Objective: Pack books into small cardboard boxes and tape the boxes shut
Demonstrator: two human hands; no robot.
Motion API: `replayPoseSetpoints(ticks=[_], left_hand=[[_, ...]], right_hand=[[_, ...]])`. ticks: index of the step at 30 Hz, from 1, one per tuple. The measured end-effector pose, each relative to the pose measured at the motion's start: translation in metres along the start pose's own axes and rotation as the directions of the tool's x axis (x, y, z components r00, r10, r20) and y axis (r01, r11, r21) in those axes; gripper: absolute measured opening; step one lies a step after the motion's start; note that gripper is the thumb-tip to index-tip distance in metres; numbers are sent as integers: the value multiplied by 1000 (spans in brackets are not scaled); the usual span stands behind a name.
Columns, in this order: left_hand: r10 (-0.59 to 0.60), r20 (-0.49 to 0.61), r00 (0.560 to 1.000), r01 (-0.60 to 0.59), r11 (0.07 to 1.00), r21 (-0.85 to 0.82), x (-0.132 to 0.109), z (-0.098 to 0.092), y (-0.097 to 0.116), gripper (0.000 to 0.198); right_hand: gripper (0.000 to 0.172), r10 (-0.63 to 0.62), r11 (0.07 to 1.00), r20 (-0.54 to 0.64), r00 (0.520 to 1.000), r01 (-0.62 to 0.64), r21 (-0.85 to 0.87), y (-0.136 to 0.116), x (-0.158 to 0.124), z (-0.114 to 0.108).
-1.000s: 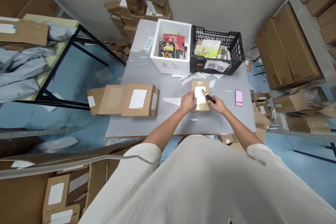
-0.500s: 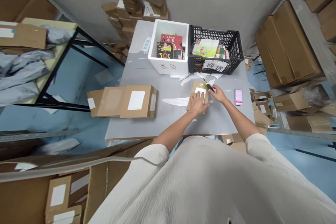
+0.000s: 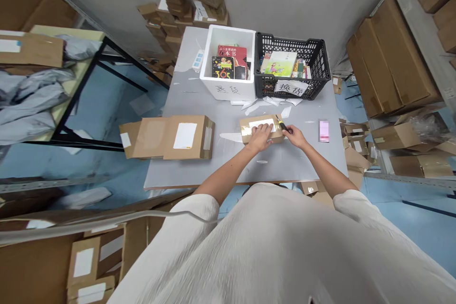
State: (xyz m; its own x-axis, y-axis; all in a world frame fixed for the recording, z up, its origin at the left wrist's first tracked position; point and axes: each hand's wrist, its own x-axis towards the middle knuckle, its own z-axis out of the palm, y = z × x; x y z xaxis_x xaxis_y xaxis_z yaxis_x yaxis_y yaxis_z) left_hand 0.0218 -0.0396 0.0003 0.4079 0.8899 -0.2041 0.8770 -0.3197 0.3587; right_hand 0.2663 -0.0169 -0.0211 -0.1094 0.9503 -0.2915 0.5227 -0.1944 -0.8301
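Observation:
A small cardboard box [image 3: 245,132] with a white label lies lengthwise across the grey table. My left hand [image 3: 261,137] rests on its top, fingers spread over the label. In my right hand [image 3: 295,136] is a black and yellow utility knife [image 3: 282,124], gripped by its handle. The knife's tip is at the box's right end; whether the blade touches the cardboard I cannot tell.
A white foam bin [image 3: 228,88] and a black plastic crate [image 3: 265,86], both holding books, stand at the back. Larger cardboard boxes [image 3: 164,137] lie on the left. A phone [image 3: 324,131] is at the right. Paper scraps [image 3: 272,101] lie before the bins.
The small box has turned from pointing away from me to lying crosswise. My left hand has shifted left with it; my right hand, still holding the knife, is slightly lower.

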Motion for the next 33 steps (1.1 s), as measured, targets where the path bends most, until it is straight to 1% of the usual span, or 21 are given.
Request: replayPoseSetpoints(ticks=[4,6,8,11,14,16,18,20,22,25,27,30,33], left_hand=[[52,-2,999,-52,999,11,-4,-1,-4,73],[76,5,997,-77,997,11,-5,0,-4,70],[84,11,996,-84,996,13,-4,1,-3,68],[84,15,996,-85,996,26,-1,3,-2,65],[73,15,997,-73,997,27,2,6,0,68],[70,12,997,-71,997,23,4,8,1,71],[72,15,997,-72,997,31,6,9,1,72],[74,23,997,-76,996,51,7,10,1,69],[79,31,996,-81,994,71,7,10,0,66],[85,28,996,-87,993,74,6,10,0,64],[84,25,996,-85,994,62,5,11,0,65],[78,18,997,-79,996,46,5,11,0,66],[81,8,997,-81,996,41,4,12,0,67]], right_hand=[[44,42,985,102,994,-58,161,1,-19,13],[46,49,981,120,992,-70,181,2,-23,11],[48,54,985,108,993,-71,157,5,-25,-1],[47,61,993,99,993,-70,90,8,-24,-29],[44,70,998,137,988,-71,0,11,-24,-60],[45,70,997,153,986,-63,-48,12,-24,-75],[45,62,996,159,985,-51,-73,11,-24,-85],[45,41,994,178,983,-21,-111,9,-22,-91],[42,-5,978,208,978,49,-204,6,-19,-94],[35,-89,906,239,967,178,-384,1,-13,-96],[32,-121,859,263,957,233,-456,-1,-8,-96],[32,-128,822,301,945,271,-501,-1,-1,-95],[32,-126,797,315,941,285,-532,-1,5,-92]])
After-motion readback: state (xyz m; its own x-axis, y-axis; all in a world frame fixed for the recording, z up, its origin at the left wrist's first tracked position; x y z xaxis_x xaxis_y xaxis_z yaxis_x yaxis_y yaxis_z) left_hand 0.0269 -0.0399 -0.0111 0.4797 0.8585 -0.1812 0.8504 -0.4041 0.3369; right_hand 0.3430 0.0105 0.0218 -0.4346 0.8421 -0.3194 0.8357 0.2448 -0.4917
